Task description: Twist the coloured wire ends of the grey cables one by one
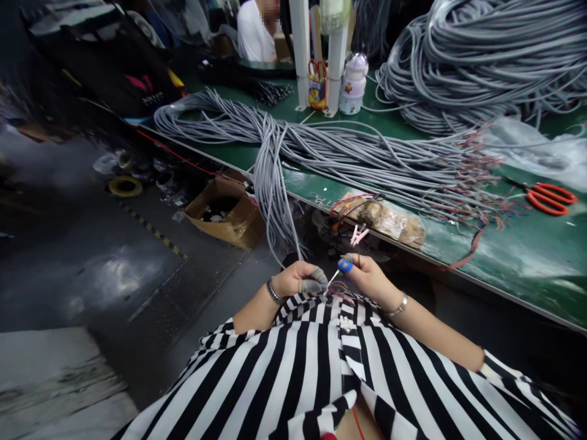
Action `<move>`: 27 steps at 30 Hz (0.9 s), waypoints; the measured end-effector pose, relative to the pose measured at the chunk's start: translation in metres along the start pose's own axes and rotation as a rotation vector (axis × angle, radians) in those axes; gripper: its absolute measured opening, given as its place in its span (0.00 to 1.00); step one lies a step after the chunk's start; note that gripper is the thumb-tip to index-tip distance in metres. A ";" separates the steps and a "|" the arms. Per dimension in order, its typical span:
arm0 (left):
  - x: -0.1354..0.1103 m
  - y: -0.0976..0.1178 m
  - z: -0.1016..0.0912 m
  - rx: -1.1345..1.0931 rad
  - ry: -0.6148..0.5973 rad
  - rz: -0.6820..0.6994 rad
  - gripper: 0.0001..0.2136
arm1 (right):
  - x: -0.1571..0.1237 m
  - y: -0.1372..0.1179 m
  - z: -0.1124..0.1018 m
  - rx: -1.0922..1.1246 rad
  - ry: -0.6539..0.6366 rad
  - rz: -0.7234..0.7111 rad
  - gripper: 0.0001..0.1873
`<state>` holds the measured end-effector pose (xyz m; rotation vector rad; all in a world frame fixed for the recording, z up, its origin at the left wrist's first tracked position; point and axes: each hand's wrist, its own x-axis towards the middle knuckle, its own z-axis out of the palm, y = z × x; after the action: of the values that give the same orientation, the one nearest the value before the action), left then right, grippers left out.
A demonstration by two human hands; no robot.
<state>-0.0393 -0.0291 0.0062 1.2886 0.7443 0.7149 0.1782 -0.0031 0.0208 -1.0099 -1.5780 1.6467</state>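
Low in front of my striped shirt, my left hand (pixel 305 280) is closed in a pinch, with grey covers on its fingertips. A thin white strand (pixel 334 277) runs from its fingertips to my right hand (pixel 367 278). That hand pinches the strand's other end, a blue wrap on its thumb. Fine reddish wires (pixel 340 288) fan out just below, between the two hands. A bundle of grey cables (pixel 275 177) hangs over the table edge above my left hand. Just beyond my right hand is a pink clothespin (pixel 358 235).
Across the green table (pixel 518 269) lie grey cables with stripped ends. Red-handled scissors (pixel 550 198) lie to the right, beside a plastic bag (pixel 541 146). A large cable coil (pixel 486 61) and a bottle (pixel 354 84) stand behind. A cardboard box (pixel 227 214) sits below left. Another person (pixel 257 30) sits beyond.
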 end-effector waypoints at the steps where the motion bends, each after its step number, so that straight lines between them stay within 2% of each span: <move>1: 0.002 0.005 -0.002 0.069 -0.023 0.035 0.19 | 0.001 0.005 -0.003 0.063 0.073 0.072 0.24; 4: 0.008 0.016 -0.006 0.250 -0.033 0.160 0.14 | 0.006 0.015 -0.014 0.227 0.268 0.223 0.27; 6: 0.011 0.020 -0.008 0.329 0.018 0.219 0.12 | 0.007 0.018 -0.023 0.324 0.321 0.267 0.28; 10: 0.020 0.026 -0.010 0.387 0.139 0.316 0.11 | 0.010 0.018 -0.036 0.385 0.294 0.223 0.30; 13: 0.031 0.030 -0.010 0.376 0.204 0.388 0.09 | 0.018 0.013 -0.039 0.414 0.225 0.205 0.33; 16: 0.047 0.030 -0.011 0.329 0.271 0.374 0.09 | 0.026 0.005 -0.038 0.457 0.147 0.184 0.32; 18: 0.058 0.027 -0.011 0.283 0.289 0.337 0.11 | 0.031 0.002 -0.034 0.451 0.164 0.159 0.29; 23: 0.076 0.015 -0.011 0.213 0.265 0.294 0.15 | 0.037 0.008 -0.026 0.366 0.431 0.022 0.30; 25: 0.079 0.012 -0.011 0.198 0.255 0.278 0.16 | 0.040 0.011 -0.025 0.426 0.413 0.042 0.32; 27: 0.082 0.010 -0.012 0.187 0.243 0.249 0.16 | 0.043 0.012 -0.025 0.536 0.339 0.098 0.32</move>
<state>-0.0022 0.0452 0.0081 1.4975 0.8712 1.0355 0.1784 0.0459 0.0053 -1.0127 -0.8150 1.7210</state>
